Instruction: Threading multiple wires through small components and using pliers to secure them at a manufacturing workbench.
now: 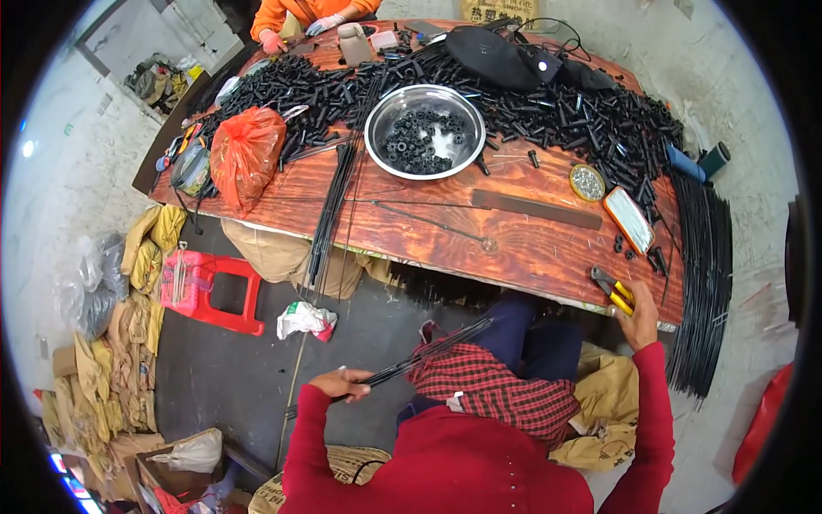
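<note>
My left hand [344, 383] is closed around a bundle of thin black rods [428, 353] that lies across my lap over a red checked cloth [497, 385]. At the near right edge of the wooden table [411, 231], my right hand [638, 315] grips yellow-handled pliers [612, 289]. A steel bowl [425, 130] with black rings stands in the table's middle. Heaps of short black tubes [591, 120] cover the far half of the table.
An orange plastic bag [247, 154], a long dark strip [535, 208], a small round tin [586, 182] and an orange-edged phone [629, 218] lie on the table. More rods [702, 283] hang at its right. A red stool [210, 287] stands left. Another person in orange [308, 13] works at the far end.
</note>
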`<state>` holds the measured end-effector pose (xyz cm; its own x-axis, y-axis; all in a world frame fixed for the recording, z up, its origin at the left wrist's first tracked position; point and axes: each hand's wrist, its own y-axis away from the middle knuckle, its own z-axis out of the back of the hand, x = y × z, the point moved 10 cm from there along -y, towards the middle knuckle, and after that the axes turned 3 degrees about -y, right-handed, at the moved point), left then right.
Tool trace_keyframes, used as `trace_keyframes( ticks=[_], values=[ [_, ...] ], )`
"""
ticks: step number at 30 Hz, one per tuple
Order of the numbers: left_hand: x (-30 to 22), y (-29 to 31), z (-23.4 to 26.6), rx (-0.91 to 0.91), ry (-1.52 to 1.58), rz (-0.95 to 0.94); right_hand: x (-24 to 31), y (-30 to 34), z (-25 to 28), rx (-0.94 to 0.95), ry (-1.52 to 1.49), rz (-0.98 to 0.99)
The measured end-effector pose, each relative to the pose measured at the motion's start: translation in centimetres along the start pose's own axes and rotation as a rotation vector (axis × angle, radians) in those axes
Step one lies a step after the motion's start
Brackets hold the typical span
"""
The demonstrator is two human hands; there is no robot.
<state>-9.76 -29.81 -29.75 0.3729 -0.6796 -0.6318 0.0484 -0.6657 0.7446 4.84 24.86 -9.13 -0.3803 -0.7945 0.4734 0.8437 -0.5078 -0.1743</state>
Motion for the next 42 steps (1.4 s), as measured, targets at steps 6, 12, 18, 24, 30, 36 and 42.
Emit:
trace_keyframes(
  ticks=[6, 12, 18, 24, 30, 36, 42],
  values=[
    [-0.7, 6.0, -1.6, 0.115, 0.209, -0.145, 0.4, 0.3, -0.3, -0.038, -0.023, 0.042],
    [-16.9, 13.2, 8.6, -0.764, -0.154, -0.502, 0.0, 1.5, 0.8, -0.066, -0.037, 0.051],
    [-24.8, 10.5, 23.1, -1.048, -0.257, -0.573, -0.8, 1.6, 0.4, -0.097, 0.0, 0.147],
    [-26.2, 6.6, 37.7, -1.387, -0.858, -0.443, -1.6, 0.2, -0.3, -0.113, -0.057, 0.034],
    [-30.4, 0.2, 33.8, -1.398, -1.104, -0.389, -2.2, 0.5, -0.5, -0.112, -0.004, -0.013],
    [-30.1, 1.3, 34.0, -1.467, -1.233, -0.381, -1.5, -1.0, -1.6, -0.119, -0.047, 0.024],
    [-30.4, 0.3, 30.9, -1.438, -1.189, -0.182, -1.5, 0.2, -0.9, -0.26, -0.057, 0.065]
  ],
)
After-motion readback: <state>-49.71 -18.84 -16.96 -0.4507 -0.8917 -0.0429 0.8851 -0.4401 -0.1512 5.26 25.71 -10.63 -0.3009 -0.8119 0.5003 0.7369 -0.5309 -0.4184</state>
